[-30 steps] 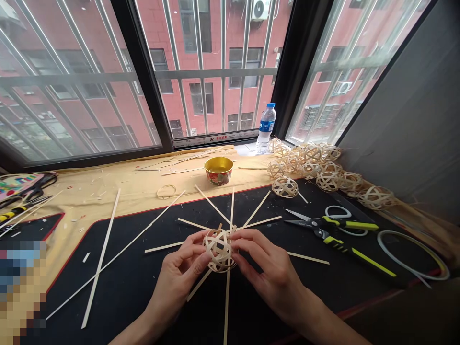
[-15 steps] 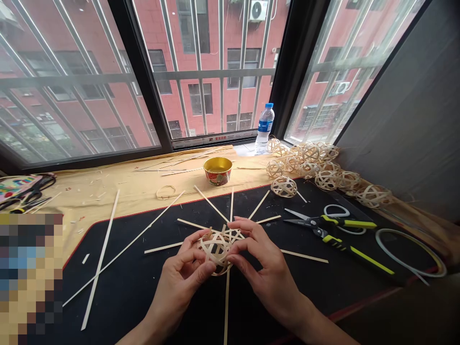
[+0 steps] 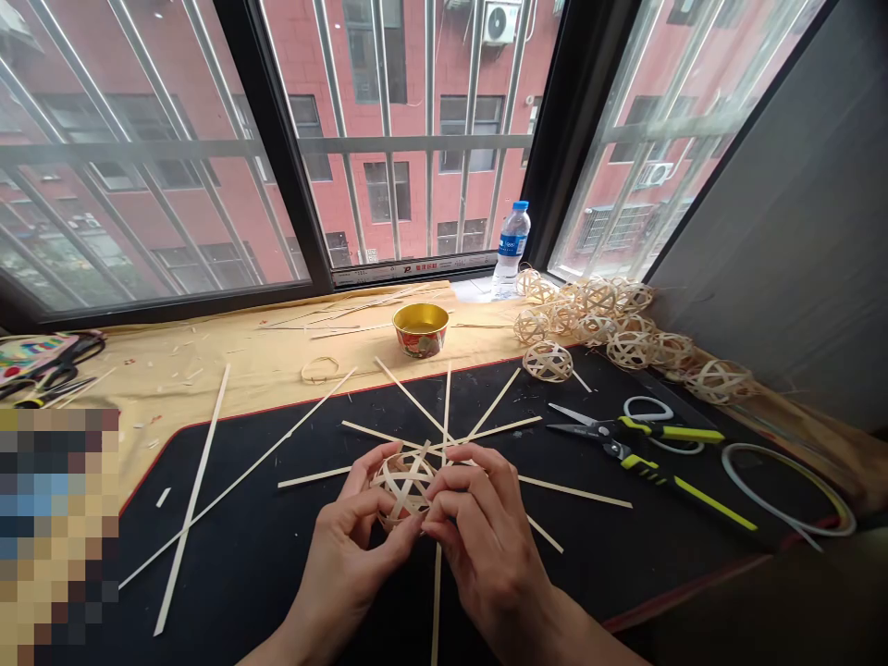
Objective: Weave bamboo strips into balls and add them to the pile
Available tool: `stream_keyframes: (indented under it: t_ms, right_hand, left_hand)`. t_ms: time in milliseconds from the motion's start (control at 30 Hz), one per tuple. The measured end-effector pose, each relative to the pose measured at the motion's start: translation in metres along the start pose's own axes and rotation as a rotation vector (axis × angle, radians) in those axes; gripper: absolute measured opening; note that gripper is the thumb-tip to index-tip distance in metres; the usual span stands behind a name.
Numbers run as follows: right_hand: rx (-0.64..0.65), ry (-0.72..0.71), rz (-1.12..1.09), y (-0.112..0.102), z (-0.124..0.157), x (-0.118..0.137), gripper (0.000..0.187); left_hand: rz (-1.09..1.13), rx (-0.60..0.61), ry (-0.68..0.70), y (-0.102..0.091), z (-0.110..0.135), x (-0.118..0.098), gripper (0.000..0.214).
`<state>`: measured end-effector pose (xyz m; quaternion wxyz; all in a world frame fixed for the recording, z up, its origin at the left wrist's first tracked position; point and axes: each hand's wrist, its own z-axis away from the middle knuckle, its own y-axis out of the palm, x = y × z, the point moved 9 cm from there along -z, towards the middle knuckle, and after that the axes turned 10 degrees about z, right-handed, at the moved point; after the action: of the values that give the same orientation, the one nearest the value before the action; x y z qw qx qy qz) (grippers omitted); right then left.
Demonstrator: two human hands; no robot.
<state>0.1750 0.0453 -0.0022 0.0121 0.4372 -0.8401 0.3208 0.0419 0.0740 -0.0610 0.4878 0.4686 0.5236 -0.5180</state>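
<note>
A small half-woven ball of pale bamboo strips (image 3: 402, 483) sits between both hands over the black mat (image 3: 264, 546). My left hand (image 3: 347, 546) cups its left side, thumb and fingers closed on the weave. My right hand (image 3: 478, 527) covers its right side, fingertips pinched on the strips at the ball's near edge. Long loose strip ends (image 3: 486, 416) fan out from the ball across the mat.
Yellow-handled scissors (image 3: 638, 433) and pliers lie right of the hands beside a coiled ring (image 3: 791, 490). Several finished woven balls (image 3: 603, 324) pile by the right window. A gold bowl (image 3: 420, 328) and water bottle (image 3: 511, 248) stand on the sill. Loose strips (image 3: 201, 481) lie left.
The ball has turned and shifted slightly left and nearer. My right hand moved from the ball's far right side to over its near edge, fingers now pinching.
</note>
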Motion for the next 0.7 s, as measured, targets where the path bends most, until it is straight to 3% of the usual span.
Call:
stream_keyframes:
  t_ms: [267,467,567,700]
  right_hand:
    - [-0.066,0.016,-0.106,-0.002,0.005,0.002,0.016]
    - [-0.140,0.087,-0.206,-0.018,0.001,-0.005,0.017]
    - [0.044,0.051,-0.431,-0.024,-0.011,-0.003,0.016]
    - [0.576,-0.036,-0.815,-0.024,-0.014,0.012,0.030]
  left_hand:
    - [-0.147,-0.104,0.255,-0.005,0.012,-0.020,0.022]
    - [-0.013,-0.254,0.228,-0.027,0.005,-0.013,0.027]
    - [0.231,-0.122,0.101,-0.018,-0.003,-0.004,0.022]
    - [0.563,0.006,-0.146,-0.002,-0.005,0.007,0.015]
